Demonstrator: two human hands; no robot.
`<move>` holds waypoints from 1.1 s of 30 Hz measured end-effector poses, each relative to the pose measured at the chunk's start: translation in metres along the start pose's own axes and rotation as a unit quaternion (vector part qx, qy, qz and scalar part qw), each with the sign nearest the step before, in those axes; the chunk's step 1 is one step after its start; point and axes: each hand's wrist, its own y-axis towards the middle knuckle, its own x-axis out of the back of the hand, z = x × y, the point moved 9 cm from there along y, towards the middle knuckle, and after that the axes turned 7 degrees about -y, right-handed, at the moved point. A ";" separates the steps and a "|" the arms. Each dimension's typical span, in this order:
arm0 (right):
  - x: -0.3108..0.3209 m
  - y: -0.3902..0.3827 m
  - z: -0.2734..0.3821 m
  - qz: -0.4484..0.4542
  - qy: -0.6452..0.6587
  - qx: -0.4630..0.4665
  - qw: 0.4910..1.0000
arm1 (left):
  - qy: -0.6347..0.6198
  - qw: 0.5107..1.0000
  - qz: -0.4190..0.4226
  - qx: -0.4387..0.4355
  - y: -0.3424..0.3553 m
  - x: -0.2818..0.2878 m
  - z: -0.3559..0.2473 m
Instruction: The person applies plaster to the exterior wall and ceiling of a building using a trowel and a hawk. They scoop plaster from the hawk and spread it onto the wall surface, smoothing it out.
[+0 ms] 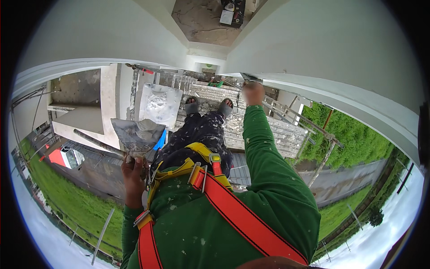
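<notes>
My left hand (133, 170) is closed round the handle of a wide metal putty knife (130, 136). Pale filler (145, 129) clings to its broad grey blade, which is held up at the left of my body. With my right arm stretched forward, my right hand (253, 93) grips a smaller putty knife (251, 77). Only a dark strip of its blade shows, at the lower edge of the white wall (322, 49); the fingers are blurred. Left of my feet, a white board (174, 104) carries a heap of white putty (157, 99).
I stand on splattered scaffold planks (264, 127), wearing a red and yellow harness (237, 215). Scaffold poles (322, 163) rise at the right, and another pole (99, 142) passes near my left hand. Green-sleeved arms of another person (216, 84) show below, beyond the planks.
</notes>
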 end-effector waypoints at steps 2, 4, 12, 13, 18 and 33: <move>-0.003 -0.007 0.002 0.016 -0.003 -0.004 1.000 | -0.001 1.000 0.011 -0.002 0.000 0.002 -0.002; -0.011 -0.033 0.010 0.029 -0.016 0.003 0.999 | -0.012 0.999 0.031 0.002 -0.001 0.002 0.000; -0.053 -0.174 0.052 0.039 0.001 0.034 0.999 | -0.012 0.992 0.112 -0.059 0.009 -0.025 -0.038; -0.059 -0.192 0.059 0.056 -0.006 0.045 0.997 | -0.031 0.990 0.122 -0.064 0.013 -0.025 -0.038; -0.099 -0.289 0.088 0.106 0.004 0.076 0.991 | -0.073 0.980 0.162 -0.092 0.024 -0.022 -0.056; -0.100 -0.438 0.127 0.276 0.022 0.220 0.935 | -0.085 0.966 0.200 -0.139 0.055 -0.016 -0.081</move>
